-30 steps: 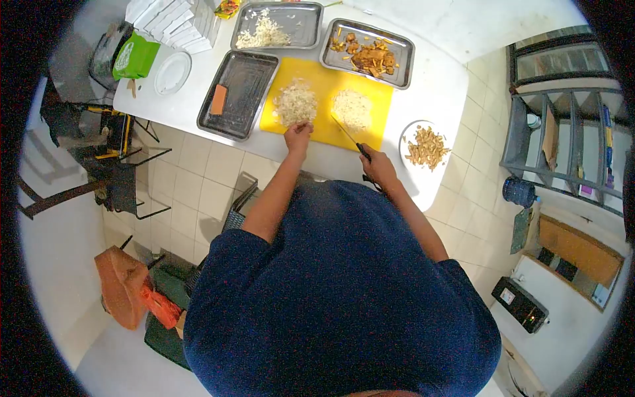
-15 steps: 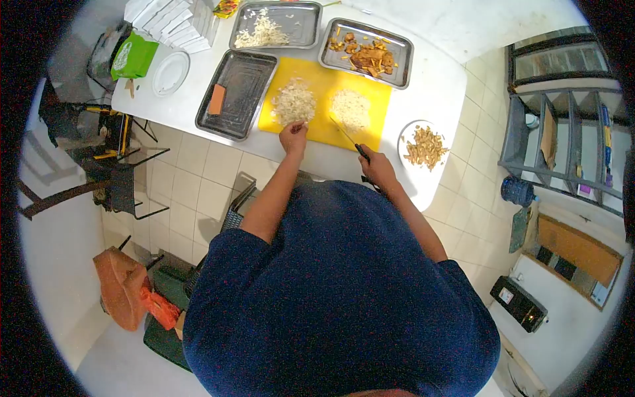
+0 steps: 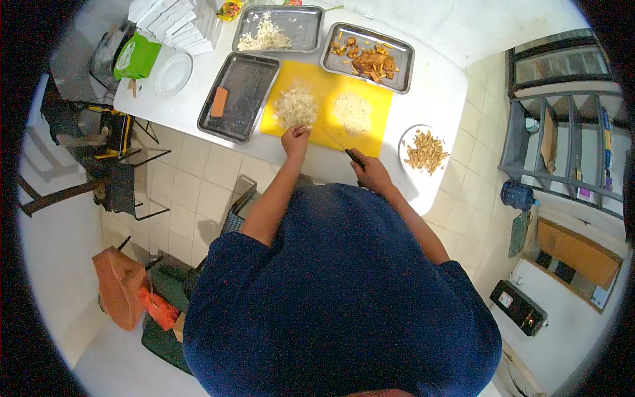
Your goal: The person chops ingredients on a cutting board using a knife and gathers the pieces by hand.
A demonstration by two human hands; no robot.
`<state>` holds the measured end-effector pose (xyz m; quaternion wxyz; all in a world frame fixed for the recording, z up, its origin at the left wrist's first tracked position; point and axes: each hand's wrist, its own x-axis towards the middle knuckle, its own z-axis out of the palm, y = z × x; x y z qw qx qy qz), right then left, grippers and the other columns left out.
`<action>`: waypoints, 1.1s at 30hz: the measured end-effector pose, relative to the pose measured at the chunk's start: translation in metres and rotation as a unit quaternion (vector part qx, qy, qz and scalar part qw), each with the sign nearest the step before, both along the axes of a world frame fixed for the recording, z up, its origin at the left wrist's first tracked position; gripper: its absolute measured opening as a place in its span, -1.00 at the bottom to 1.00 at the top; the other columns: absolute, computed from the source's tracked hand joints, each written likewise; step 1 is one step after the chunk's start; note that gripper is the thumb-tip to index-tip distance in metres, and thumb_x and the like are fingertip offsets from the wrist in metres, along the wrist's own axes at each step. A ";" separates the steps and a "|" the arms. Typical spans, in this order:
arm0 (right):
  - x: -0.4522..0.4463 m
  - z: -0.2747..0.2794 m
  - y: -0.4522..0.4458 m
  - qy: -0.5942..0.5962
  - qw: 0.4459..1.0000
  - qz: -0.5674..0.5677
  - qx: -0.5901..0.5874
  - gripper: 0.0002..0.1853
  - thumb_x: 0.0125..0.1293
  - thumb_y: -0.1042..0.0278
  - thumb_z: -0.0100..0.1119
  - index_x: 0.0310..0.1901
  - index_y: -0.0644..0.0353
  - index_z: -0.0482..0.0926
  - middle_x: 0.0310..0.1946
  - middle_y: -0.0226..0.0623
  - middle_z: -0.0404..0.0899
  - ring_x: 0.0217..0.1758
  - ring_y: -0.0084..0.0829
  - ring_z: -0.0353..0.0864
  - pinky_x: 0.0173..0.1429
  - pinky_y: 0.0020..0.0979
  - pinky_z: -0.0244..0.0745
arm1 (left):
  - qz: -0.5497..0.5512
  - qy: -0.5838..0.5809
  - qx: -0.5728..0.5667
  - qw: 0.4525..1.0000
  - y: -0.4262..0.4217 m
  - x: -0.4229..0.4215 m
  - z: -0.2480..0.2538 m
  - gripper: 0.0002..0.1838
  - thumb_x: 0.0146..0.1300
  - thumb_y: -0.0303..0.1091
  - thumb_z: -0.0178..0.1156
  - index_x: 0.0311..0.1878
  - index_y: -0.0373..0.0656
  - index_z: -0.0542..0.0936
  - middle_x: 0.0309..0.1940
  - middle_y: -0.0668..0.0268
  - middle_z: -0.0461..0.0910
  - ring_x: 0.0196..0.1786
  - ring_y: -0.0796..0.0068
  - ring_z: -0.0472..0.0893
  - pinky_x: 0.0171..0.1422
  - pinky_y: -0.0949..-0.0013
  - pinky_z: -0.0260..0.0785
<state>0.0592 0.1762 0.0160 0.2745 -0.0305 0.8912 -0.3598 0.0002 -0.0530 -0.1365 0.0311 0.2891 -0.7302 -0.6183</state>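
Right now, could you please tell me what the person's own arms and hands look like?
The left hand and right hand are bare, with no gloves visible. Both forearms are uncovered, and the wrists show no watch or band. The dark navy shirt has short sleeves. Rings are too small to tell.
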 end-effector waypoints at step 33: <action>0.010 -0.016 0.025 0.011 0.997 -0.072 0.024 -0.53 0.33 0.11 0.13 0.23 0.09 0.47 -0.30 0.15 0.63 -0.20 0.10 0.65 -0.11 -0.07 0.52 | -0.312 -0.072 -0.200 0.926 0.015 0.000 0.017 -0.51 0.25 -0.23 0.14 0.25 -0.10 0.48 -0.24 0.04 0.65 -0.20 0.11 0.63 -0.04 0.16 0.47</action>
